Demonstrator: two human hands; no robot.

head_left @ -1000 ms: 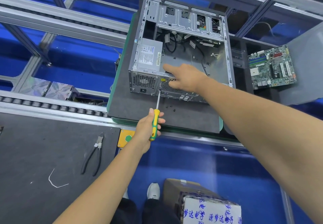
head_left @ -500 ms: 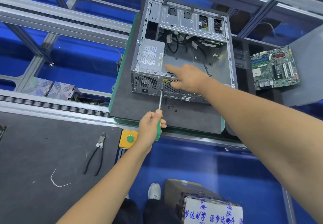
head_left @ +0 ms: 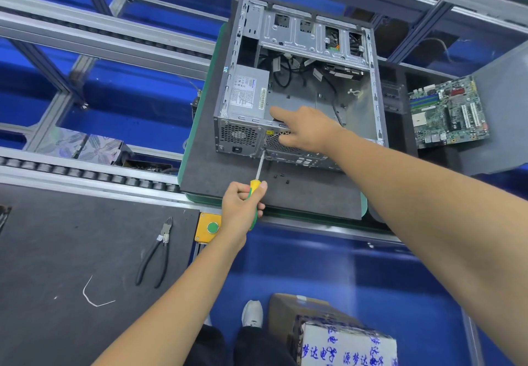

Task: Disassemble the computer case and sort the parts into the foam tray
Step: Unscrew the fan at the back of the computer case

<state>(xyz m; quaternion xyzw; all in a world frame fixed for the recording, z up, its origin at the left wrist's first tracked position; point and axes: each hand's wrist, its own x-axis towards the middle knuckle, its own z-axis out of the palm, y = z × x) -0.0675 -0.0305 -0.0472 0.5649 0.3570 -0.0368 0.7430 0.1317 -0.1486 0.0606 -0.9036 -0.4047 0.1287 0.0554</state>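
Observation:
An open grey computer case (head_left: 357,100) lies on a dark foam pad (head_left: 308,194), its power supply (head_left: 247,92) still in the near left corner. My left hand (head_left: 241,208) grips a yellow-green screwdriver (head_left: 258,170); its tip touches the case's rear panel beside the power supply. My right hand (head_left: 304,130) rests on the rear edge of the case, index finger stretched toward the power supply, other fingers curled over the edge. A green motherboard (head_left: 447,111) lies in the foam tray (head_left: 503,137) at the right. Loose black screws (head_left: 281,177) lie on the pad.
Black-handled pliers (head_left: 157,254) and a white wire scrap (head_left: 94,297) lie on the dark mat at the left. A yellow box with a green button (head_left: 210,227) sits at the conveyor edge. A cardboard box (head_left: 337,334) stands by my feet. Roller rails (head_left: 85,172) run left.
My left hand has turned on the screwdriver handle, showing more of its yellow end, while the tip stays at the rear panel. The right hand holds the same place.

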